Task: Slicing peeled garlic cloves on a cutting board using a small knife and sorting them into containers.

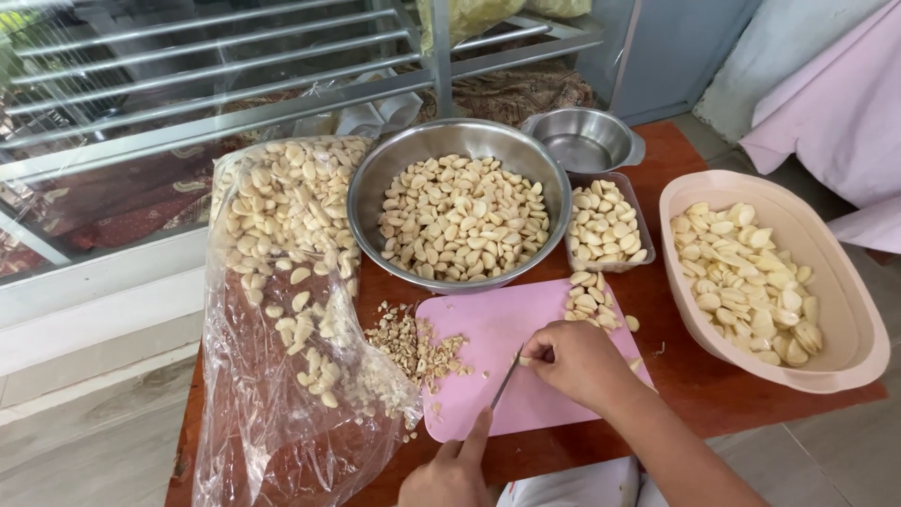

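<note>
A clear plastic bag (282, 310) of peeled garlic cloves lies slumped over the left part of the red-brown worktop (713, 394), its mouth toward the near edge. Just right of it, a heap of cut-off clove ends (413, 343) spills onto the left edge of a pink cutting board (488, 329).

At the bottom edge the left hand (455, 474) has its grip closed round the handle of a knife (505, 380), forefinger stretched along it. The knife's long axis runs on a slant, from the hand up and to the right, tip pointing away from the person toward the right hand (577, 361). That hand rests on the board with fingers curled, pinching a small clove (526, 360) at the knife tip.

Behind the board stands a large steel bowl (371, 188) of cloves. To its right come a small pile of cloves (591, 302) on the board's far corner, a clear tub (605, 225) of cloves, an empty small steel bowl (582, 141), and lastly a pink oval basin (845, 310) holding more cloves.
</note>
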